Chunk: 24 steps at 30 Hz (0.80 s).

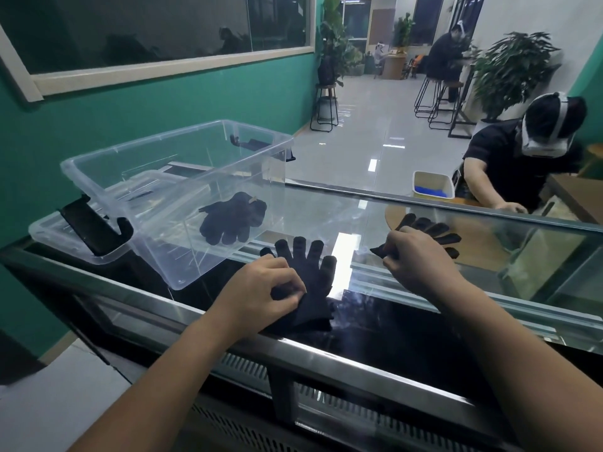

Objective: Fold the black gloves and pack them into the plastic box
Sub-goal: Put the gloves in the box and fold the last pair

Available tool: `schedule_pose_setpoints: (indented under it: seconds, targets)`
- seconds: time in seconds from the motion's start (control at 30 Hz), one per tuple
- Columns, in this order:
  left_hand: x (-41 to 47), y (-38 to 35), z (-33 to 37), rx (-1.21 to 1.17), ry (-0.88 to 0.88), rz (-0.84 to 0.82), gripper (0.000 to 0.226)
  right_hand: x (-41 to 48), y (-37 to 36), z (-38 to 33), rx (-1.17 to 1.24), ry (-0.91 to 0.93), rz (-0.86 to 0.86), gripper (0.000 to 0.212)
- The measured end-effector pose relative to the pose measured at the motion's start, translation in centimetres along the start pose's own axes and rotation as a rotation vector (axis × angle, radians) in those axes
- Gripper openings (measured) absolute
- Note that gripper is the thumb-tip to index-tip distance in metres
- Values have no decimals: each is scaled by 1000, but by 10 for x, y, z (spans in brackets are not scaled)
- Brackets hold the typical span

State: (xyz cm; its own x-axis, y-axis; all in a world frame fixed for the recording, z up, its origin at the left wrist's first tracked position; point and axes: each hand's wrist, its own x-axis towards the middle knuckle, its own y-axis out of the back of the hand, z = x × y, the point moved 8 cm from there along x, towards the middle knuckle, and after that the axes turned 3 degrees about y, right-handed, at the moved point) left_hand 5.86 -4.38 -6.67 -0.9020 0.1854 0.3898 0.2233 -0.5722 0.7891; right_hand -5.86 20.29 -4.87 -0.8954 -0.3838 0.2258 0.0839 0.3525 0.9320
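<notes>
A clear plastic box (pixel 98 177) stands on the glass counter at the left, with one black glove (pixel 230 218) lying inside it. Just right of the box a second black glove (pixel 310 265) lies flat on the glass, fingers pointing away from me. My left hand (pixel 257 295) pinches its cuff end near the counter's front. Farther right, a third black glove (pixel 430 231) lies with its fingers spread. My right hand (pixel 417 259) grips that glove at its cuff, and covers much of it.
The box's clear lid (pixel 62 239) with black clips lies under and beside the box at the left. Across the counter a person (pixel 512 164) wearing a headset leans over a table next to a white tray (pixel 434 185) with blue contents. The counter's metal front edge (pixel 326 357) runs below my wrists.
</notes>
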Motion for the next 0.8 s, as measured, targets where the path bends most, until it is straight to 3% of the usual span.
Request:
schedule_pose_setpoints:
  seconds: [0.33, 0.43, 0.53, 0.63, 0.8]
  targets:
    - [1, -4, 13, -102, 24, -45, 11, -7, -5, -59, 138, 317, 211, 2]
    - [8, 4, 19, -104, 40, 51, 18, -16, 0, -79, 199, 426, 244, 6]
    - [16, 14, 21, -65, 89, 187, 39, -24, 0, -94, 231, 515, 227, 5]
    - [24, 17, 24, -83, 93, 213, 52, -30, -3, -107, 252, 588, 214, 6]
    - [34, 14, 31, 18, -14, 189, 25, -28, -9, -101, 364, 535, 177, 11]
